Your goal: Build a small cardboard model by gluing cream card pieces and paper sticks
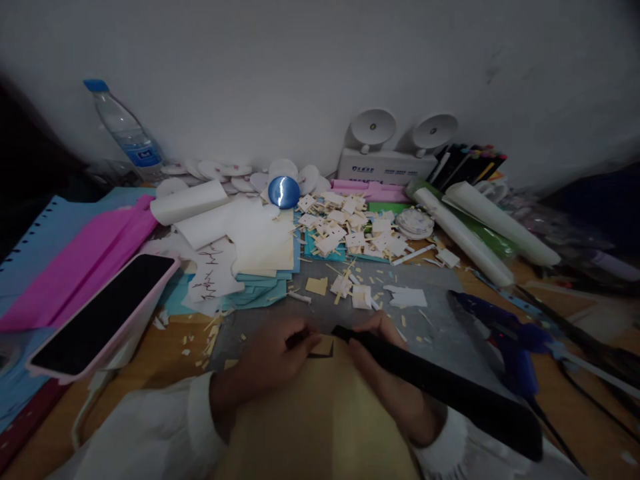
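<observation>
A large tan paper sheet (320, 413) rises toward me from the bottom of the view, with a dark gap cut near its far edge. My left hand (273, 360) pinches the sheet's far edge beside that gap, its thumb on a small flap. My right hand (395, 373) is closed around a long black tool (450, 387), whose narrow tip meets the sheet's edge and whose wide end points to the lower right. The tool's exact kind does not show. Just beyond the hands lie small tan and white paper pieces (317, 286) on a grey mat (260, 330).
Behind the mat is a heap of small paper squares with sticks (340, 223). A phone (105, 313) lies on the left, near a water bottle (127, 130). A blue glue gun (510, 340) with cables is on the right. White rolls (465, 233) lean behind it.
</observation>
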The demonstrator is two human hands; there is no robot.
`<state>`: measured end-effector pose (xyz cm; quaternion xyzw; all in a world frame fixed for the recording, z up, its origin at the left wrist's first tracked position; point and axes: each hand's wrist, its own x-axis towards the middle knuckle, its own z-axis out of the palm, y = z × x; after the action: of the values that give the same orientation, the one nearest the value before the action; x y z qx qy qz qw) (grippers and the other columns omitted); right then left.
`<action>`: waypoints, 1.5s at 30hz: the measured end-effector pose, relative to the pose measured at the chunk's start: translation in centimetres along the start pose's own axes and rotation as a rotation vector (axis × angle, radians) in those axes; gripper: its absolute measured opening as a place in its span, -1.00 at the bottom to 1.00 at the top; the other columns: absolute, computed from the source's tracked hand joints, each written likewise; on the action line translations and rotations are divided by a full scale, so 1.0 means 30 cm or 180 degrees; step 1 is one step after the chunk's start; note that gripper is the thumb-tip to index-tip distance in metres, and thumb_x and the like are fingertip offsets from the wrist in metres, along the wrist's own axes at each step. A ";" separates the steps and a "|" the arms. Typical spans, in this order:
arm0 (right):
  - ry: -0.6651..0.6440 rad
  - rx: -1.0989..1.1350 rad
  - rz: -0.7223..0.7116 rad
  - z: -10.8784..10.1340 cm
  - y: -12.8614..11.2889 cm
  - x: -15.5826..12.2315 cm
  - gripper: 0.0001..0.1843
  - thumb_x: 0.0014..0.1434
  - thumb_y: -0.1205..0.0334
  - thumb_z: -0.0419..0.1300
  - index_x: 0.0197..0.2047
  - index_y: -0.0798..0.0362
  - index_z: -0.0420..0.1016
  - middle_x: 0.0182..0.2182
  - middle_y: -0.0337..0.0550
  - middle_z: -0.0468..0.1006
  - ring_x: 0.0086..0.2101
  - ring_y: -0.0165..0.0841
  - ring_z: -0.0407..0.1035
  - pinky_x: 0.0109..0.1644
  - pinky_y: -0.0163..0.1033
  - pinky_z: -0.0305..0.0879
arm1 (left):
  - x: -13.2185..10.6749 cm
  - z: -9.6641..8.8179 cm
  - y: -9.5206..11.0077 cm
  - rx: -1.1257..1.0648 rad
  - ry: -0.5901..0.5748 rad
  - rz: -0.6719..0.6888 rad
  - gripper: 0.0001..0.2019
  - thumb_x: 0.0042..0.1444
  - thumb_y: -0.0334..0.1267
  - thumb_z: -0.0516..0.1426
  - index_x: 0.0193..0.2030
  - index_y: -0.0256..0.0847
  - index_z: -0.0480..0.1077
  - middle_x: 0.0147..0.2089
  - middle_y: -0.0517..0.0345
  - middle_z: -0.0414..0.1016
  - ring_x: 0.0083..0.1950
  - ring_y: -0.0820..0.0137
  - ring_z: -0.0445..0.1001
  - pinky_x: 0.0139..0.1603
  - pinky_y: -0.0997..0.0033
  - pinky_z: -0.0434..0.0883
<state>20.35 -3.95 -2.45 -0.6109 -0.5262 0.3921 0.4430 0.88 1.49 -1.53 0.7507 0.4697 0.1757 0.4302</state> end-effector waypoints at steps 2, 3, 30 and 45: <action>-0.0029 0.0040 0.0026 0.001 0.000 -0.001 -0.88 0.17 0.16 0.15 -0.32 -0.02 0.28 -0.47 -0.30 0.38 -0.45 -0.38 0.29 -0.41 -0.32 0.20 | 0.000 0.001 -0.002 0.0028 0.0007 0.0011 -0.83 0.20 -0.21 0.06 -0.28 -0.16 0.46 -0.29 0.17 0.56 -0.27 0.36 0.48 -0.27 0.45 0.34; -0.0037 0.0048 0.0029 0.002 0.000 -0.001 -0.88 0.17 0.16 0.15 -0.32 -0.02 0.28 -0.48 -0.30 0.38 -0.46 -0.38 0.29 -0.42 -0.32 0.20 | 0.000 0.001 -0.003 0.0052 0.0000 0.0017 -0.83 0.20 -0.21 0.06 -0.28 -0.16 0.46 -0.29 0.17 0.56 -0.27 0.36 0.48 -0.27 0.45 0.34; -0.0340 0.0626 0.0082 -0.010 -0.035 0.001 -0.83 0.18 0.09 0.17 -0.26 -0.04 0.26 -0.49 -0.33 0.35 -0.50 -0.43 0.21 -0.48 -0.35 0.13 | 0.000 -0.038 0.048 -0.0521 -0.0015 -0.0323 -0.76 0.15 -0.09 0.08 -0.33 -0.20 0.46 -0.37 0.20 0.50 -0.33 0.39 0.45 -0.35 0.51 0.35; 0.0383 0.0132 -0.0268 -0.101 -0.034 0.034 -0.83 0.15 0.14 0.22 -0.18 -0.05 0.37 -0.40 -0.28 0.46 -0.42 -0.40 0.33 -0.41 -0.34 0.22 | -0.008 -0.010 0.020 -0.0398 0.0059 -0.0267 -0.74 0.17 -0.15 0.09 -0.05 -0.13 0.47 -0.25 0.18 0.54 -0.26 0.36 0.48 -0.28 0.44 0.38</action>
<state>23.07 -3.27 -0.57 -0.6013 -0.5157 0.3465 0.5024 0.89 1.33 -0.85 0.7003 0.4929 0.1934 0.4788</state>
